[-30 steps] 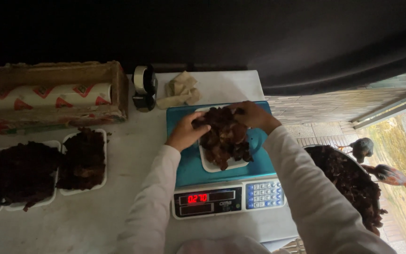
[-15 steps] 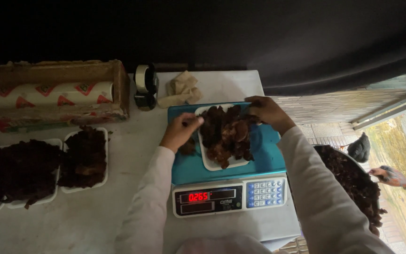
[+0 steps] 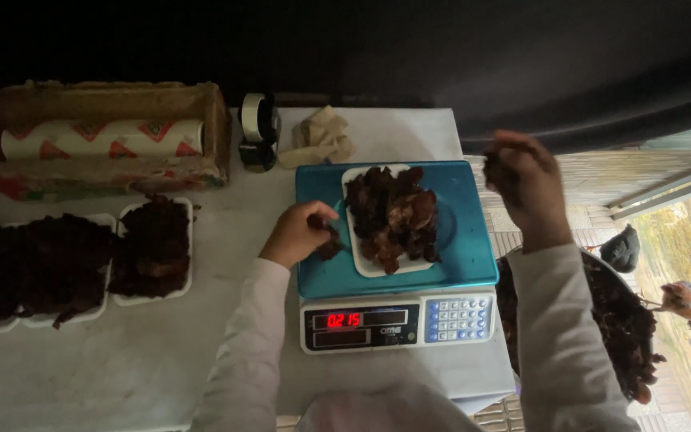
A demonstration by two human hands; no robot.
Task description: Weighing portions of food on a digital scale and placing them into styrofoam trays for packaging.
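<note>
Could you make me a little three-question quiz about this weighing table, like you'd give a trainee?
1. True or false: the white tray of dark pieces sits on the blue scale.
2. Which hand is lifted off to the side of the scale: A left hand, B right hand?
3. What stands beside the crumpled cloth?
Key: 1 true; 2 B; 3 a tape dispenser.

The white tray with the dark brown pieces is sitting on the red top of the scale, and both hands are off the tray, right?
Not quite. The scale's top is blue-green, not red; only the small number display is red. The head view shows it. The rest holds: the white tray of dark brown pieces sits on it, with the left hand beside the tray and the right hand lifted away.
</note>
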